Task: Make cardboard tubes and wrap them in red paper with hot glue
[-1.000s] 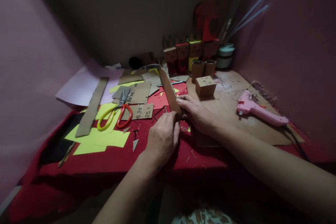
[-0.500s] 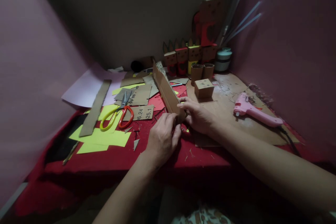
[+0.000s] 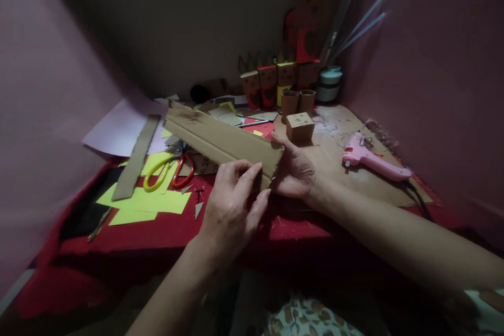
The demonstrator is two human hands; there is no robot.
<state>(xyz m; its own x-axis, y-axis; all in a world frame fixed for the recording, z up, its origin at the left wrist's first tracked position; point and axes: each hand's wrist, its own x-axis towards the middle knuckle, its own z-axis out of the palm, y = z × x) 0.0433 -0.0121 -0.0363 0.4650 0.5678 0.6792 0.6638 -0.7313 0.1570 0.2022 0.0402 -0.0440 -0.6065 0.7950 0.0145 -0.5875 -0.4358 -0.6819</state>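
Holding one end of a long cardboard strip [image 3: 226, 139], both hands are working near the front of the table. The left hand [image 3: 232, 202] is pinching the strip's lower edge, close to its right end, with thumb and fingers drawn together. The right hand [image 3: 294, 172] is supporting that same end from behind and the right, palm partly turned up; most of its fingers are hiding behind the cardboard, so how tightly it is gripping, I cannot tell. The strip is slanting up to the left, its broad face turned toward the person, a crease running lengthwise and its upper edge looking rough.

Just beyond the left hand, scissors [image 3: 180, 157] with one yellow and one red handle are lying near a printed cardboard piece [image 3: 205, 164], which the strip is partly covering. Yellow paper sheets [image 3: 145, 200] are overlapping farther left, and a second cardboard strip [image 3: 136, 160] is resting across them.

Past the right hand, a small cardboard box [image 3: 300, 128] is sitting in front of two cardboard tubes [image 3: 290, 105], while a pink glue gun [image 3: 372, 160] is lying on its side to the right. Small cardboard figures [image 3: 268, 84] are standing in a row at the back, and a lidded jar [image 3: 329, 84] is standing beside them.
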